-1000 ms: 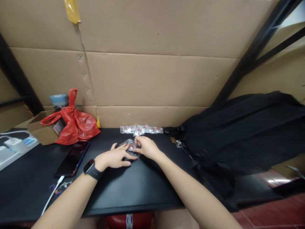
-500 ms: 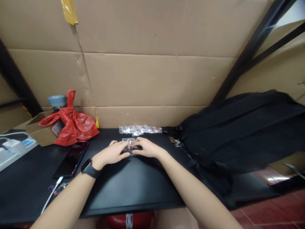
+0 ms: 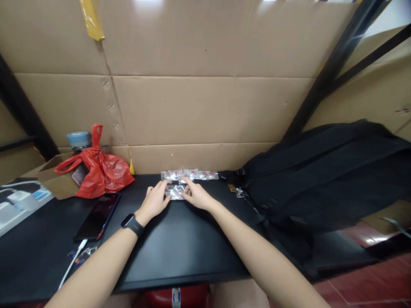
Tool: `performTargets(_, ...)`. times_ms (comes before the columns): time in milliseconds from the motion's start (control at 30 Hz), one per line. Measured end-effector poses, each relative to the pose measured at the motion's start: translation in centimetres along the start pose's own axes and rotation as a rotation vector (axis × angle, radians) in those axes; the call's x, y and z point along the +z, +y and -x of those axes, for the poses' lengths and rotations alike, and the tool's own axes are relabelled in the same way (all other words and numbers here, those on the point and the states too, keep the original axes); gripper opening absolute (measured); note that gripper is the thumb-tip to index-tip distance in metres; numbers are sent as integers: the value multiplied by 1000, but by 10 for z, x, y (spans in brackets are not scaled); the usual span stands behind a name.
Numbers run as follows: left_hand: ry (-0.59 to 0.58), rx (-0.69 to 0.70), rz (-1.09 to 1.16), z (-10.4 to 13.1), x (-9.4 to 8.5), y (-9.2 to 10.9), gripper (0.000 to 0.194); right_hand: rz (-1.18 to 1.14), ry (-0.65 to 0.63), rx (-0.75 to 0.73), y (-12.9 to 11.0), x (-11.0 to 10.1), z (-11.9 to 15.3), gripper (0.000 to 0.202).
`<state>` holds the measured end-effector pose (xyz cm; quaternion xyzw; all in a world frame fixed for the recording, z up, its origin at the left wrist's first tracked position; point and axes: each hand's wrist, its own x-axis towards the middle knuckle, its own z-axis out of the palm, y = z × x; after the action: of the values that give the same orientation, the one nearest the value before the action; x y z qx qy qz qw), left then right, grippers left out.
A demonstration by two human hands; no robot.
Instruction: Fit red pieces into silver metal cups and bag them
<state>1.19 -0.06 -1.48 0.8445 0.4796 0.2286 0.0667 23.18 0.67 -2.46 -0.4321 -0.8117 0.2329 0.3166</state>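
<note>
Both hands have moved farther across the black table point(image 3: 180, 252) than a moment before, carrying the small clear packet point(image 3: 175, 192) toward the row of similar packets point(image 3: 189, 174) at the cardboard wall; the packet now lies just near of that row. The left hand point(image 3: 155, 200) pinches the packet's left edge with its fingertips, and the right hand point(image 3: 195, 194) holds the right edge, fingers slightly bent. The packet sits between the two hands, flat on the table it seems.

On the table point(image 3: 180, 252), the phone point(image 3: 98, 216) lay left, the backpack point(image 3: 321, 184) right, and the packet row point(image 3: 189, 174) far, behind the small packet point(image 3: 175, 192).
</note>
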Motion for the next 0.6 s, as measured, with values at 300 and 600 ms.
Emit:
performTargets(300, -66, 17, -98, 1, 3, -3, 32, 363, -20, -7, 2, 2, -2, 33)
performTargets(600, -59, -96, 7, -2, 8, 1, 35, 6, -112, -61, 4, -15, -4, 26)
